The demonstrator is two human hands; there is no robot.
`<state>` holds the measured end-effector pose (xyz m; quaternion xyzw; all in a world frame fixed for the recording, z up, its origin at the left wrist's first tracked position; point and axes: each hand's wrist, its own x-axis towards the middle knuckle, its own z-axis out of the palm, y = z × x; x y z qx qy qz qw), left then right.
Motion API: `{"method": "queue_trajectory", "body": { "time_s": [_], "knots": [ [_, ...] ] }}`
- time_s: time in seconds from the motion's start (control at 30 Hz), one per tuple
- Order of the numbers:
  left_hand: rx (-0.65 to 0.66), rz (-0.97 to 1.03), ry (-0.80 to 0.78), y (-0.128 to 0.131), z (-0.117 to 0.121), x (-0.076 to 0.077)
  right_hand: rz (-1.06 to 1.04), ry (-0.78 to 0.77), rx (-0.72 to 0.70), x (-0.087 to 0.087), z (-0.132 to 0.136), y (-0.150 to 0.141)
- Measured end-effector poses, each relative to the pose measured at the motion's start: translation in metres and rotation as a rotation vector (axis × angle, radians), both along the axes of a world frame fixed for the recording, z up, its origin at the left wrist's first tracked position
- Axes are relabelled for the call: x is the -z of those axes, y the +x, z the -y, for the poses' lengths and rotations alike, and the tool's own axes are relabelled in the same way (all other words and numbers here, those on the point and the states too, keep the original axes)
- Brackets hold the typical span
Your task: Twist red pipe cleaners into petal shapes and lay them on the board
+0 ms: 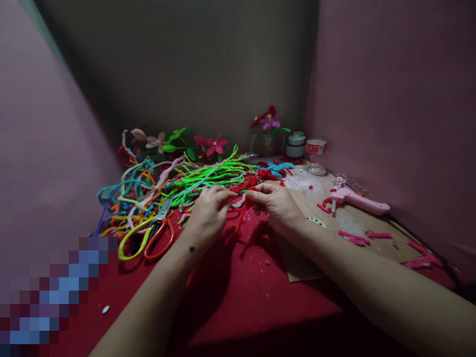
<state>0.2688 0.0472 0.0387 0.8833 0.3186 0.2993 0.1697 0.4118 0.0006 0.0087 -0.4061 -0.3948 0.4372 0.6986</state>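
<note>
My left hand is closed in a pinch just over the near edge of the pipe cleaner pile. What its fingertips hold, if anything, is too small to make out. Close beside it, my right hand pinches a red pipe cleaner piece between thumb and fingers, and red ends hang below. The fingertips of both hands point toward each other with a small gap. Bright green pipe cleaners lie in a heap behind my left hand. Scissors with yellow and red handles rest left of it.
A pink glue gun lies on a wooden board at right, among pink scraps. Pipe cleaner flowers, a grey-green jar and a red-and-white cup stand at the back. Red cloth covers the table.
</note>
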Motion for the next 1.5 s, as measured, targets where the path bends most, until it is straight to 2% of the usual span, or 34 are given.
{"method": "queue_trajectory", "body": {
  "time_s": [0.13,0.27,0.43,0.57,0.7,0.77,0.9,1.0,1.13,1.33,1.4,1.5],
  "knots": [
    [0.044,0.118,-0.327,0.006,0.009,0.001,-0.003,0.005,-0.019,0.001,0.002,-0.002],
    [-0.019,0.066,-0.388,0.009,0.012,0.005,0.010,0.028,-0.076,-0.001,0.003,-0.001],
    [0.073,0.025,-0.445,0.008,0.010,0.001,0.044,-0.053,0.016,-0.002,0.001,0.001],
    [0.114,0.051,-0.564,0.008,0.011,-0.002,-0.040,-0.058,-0.007,0.000,0.000,0.001],
    [0.071,0.070,-0.583,0.007,0.009,-0.001,0.046,-0.032,0.031,0.001,0.000,0.002],
    [0.089,0.074,-0.580,0.006,0.007,0.001,0.105,-0.018,0.065,0.001,0.000,0.002],
    [0.081,0.054,-0.489,0.006,0.007,0.002,0.060,-0.051,0.090,0.001,0.000,0.002],
    [0.063,0.055,-0.468,0.006,0.011,0.000,-0.061,-0.058,0.026,0.001,-0.001,0.000],
    [0.072,0.107,-0.577,0.006,0.011,-0.001,-0.159,-0.057,-0.086,0.001,-0.002,0.001],
    [0.116,0.164,-0.772,0.001,0.004,-0.001,-0.118,-0.005,-0.179,-0.003,-0.003,0.010],
    [0.117,0.132,-0.757,0.000,0.004,-0.003,-0.086,-0.010,-0.186,-0.004,-0.003,0.012],
    [0.111,0.076,-0.673,0.000,0.006,-0.005,0.068,-0.018,-0.162,-0.005,-0.002,0.013]
  ]
}}
